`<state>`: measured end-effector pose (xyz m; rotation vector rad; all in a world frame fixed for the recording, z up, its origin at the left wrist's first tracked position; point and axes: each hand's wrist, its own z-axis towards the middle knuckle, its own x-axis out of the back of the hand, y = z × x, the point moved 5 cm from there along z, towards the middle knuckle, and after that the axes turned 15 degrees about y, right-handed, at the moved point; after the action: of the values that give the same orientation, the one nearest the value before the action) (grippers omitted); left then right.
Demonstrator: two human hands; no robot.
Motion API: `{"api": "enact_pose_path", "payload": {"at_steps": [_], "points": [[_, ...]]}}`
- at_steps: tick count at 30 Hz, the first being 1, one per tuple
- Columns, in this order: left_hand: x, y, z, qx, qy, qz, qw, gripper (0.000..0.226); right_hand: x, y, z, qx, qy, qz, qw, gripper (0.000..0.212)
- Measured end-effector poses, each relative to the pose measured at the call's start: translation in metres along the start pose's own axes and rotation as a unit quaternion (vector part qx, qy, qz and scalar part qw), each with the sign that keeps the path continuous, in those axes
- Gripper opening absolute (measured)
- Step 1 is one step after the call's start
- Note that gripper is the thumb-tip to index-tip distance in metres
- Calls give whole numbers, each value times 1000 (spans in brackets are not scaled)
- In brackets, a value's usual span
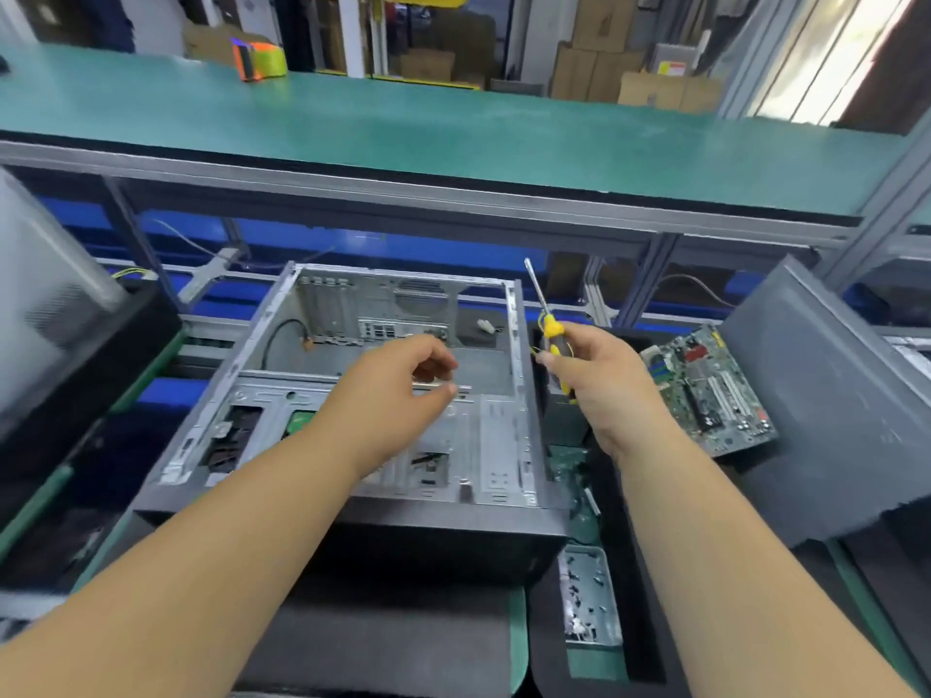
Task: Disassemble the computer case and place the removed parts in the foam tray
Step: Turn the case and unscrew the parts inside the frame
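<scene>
The open grey computer case [272, 340] lies on its side at the centre, its motherboard bay bare. My left hand [398, 395] hovers over the case's drive cage with fingers loosely curled, and nothing shows between thumb and fingers. To the right of the case, my right hand [604, 390] grips a yellow-handled screwdriver [551, 330] whose shaft points up and away. A green motherboard [715, 390] lies in the black foam tray [640, 561] on the right.
A grey side panel [831, 405] leans at the far right over the tray. A small grey dish of screws [589, 596] sits in the tray near me. Another machine [50, 314] stands at the left. A green shelf [453, 133] runs overhead.
</scene>
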<state>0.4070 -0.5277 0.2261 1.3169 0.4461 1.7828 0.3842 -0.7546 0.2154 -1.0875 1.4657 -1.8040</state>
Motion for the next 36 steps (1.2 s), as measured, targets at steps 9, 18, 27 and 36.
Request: {"api": "enact_pose_path", "payload": {"at_steps": [9, 18, 27, 36], "points": [[89, -70, 2, 10, 46, 57, 997, 19, -108, -46, -23, 0, -14, 32, 999, 21], [136, -164, -23, 68, 50, 115, 990, 32, -168, -66, -42, -2, -29, -18, 999, 19], [141, -185, -25, 29, 71, 56, 995, 32, -209, -78, -65, -13, -50, -29, 998, 7], [147, -200, -24, 55, 76, -10, 996, 26, -236, -99, -79, 87, -13, -135, 987, 25]]}}
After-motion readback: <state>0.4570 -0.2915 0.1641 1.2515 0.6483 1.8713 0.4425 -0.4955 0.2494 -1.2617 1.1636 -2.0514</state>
